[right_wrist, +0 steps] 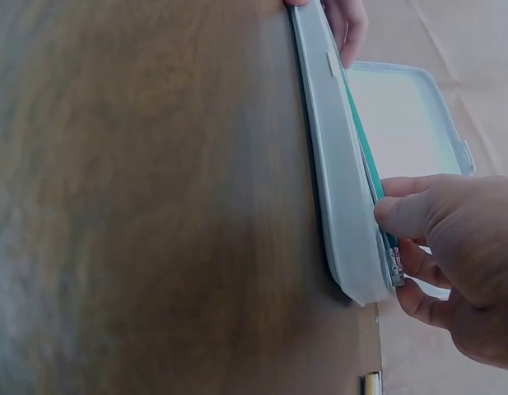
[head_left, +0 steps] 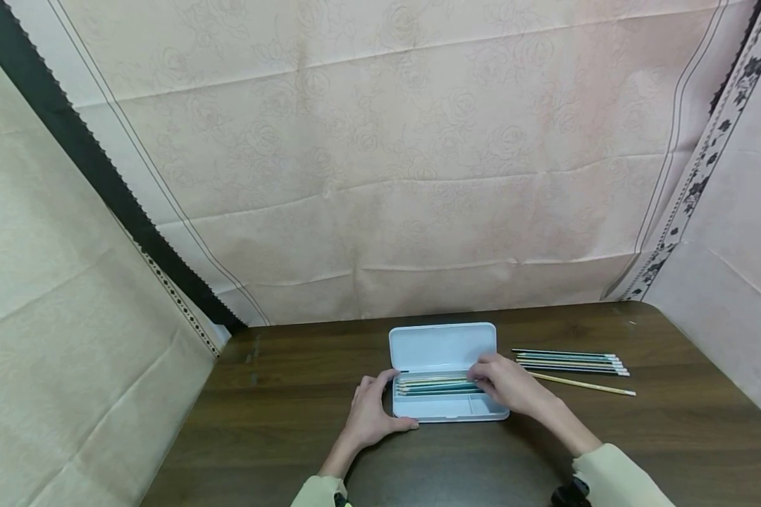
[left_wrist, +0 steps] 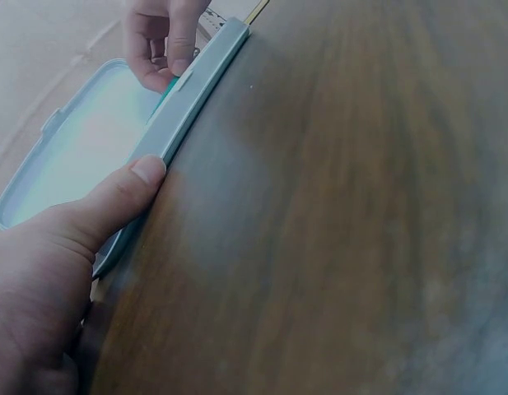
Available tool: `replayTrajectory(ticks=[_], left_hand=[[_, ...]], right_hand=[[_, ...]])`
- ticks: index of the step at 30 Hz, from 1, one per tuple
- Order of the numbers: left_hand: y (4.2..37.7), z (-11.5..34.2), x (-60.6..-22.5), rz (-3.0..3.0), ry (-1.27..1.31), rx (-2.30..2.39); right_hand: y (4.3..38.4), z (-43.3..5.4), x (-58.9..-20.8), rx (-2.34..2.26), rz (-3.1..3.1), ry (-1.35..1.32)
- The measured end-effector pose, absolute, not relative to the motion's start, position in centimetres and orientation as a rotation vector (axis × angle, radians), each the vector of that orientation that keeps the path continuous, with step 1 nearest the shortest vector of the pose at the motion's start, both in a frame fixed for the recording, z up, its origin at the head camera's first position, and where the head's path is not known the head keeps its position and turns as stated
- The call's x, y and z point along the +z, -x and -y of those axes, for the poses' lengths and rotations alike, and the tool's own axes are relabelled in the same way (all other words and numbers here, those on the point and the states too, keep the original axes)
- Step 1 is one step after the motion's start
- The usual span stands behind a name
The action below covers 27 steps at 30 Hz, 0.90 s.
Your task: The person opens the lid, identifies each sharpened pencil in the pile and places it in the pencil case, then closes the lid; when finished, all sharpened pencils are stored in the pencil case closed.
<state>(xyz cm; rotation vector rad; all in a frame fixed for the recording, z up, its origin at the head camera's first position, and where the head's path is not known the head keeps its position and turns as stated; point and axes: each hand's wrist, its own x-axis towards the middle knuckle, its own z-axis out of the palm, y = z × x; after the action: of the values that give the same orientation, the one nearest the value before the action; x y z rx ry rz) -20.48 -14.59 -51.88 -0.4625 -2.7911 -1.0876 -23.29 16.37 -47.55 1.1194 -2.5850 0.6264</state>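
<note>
A light-blue pencil case (head_left: pixel 434 410) lies with its lid raised on the wooden table, several pencils (head_left: pixel 426 386) side by side in its tray. My left hand (head_left: pixel 369 412) grips the case's left end, thumb on the front wall and fingers toward the back corner. Over the tray's right end, my right hand (head_left: pixel 510 384) pinches a green pencil (right_wrist: pixel 366 148) between thumb and fingers. In the right wrist view, this pencil's eraser end sits by the fingers, and its shaft runs along the case's rim. The right fingers hide part of the tray from the head view.
To the right of the case several dark and light striped pencils (head_left: pixel 571 361) lie in a row. One yellowish pencil (head_left: pixel 583 384) lies at a slant in front of them. Behind the table (head_left: pixel 292 394) hangs a pale patterned cloth (head_left: pixel 418 176), with more cloth at both sides.
</note>
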Motion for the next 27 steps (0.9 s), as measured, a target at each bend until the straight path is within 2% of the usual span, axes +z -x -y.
replayTrajectory(ticks=[14, 27], left_hand=[[20.5, 14.5, -51.9, 2.790, 0.464, -1.090], [20.5, 14.6, -52.0, 2.779, 0.478, -1.083]], right_hand=[[23.3, -16.8, -47.4, 0.623, 2.592, -1.064], [23.2, -24.2, -47.0, 0.666, 2.611, -0.796]])
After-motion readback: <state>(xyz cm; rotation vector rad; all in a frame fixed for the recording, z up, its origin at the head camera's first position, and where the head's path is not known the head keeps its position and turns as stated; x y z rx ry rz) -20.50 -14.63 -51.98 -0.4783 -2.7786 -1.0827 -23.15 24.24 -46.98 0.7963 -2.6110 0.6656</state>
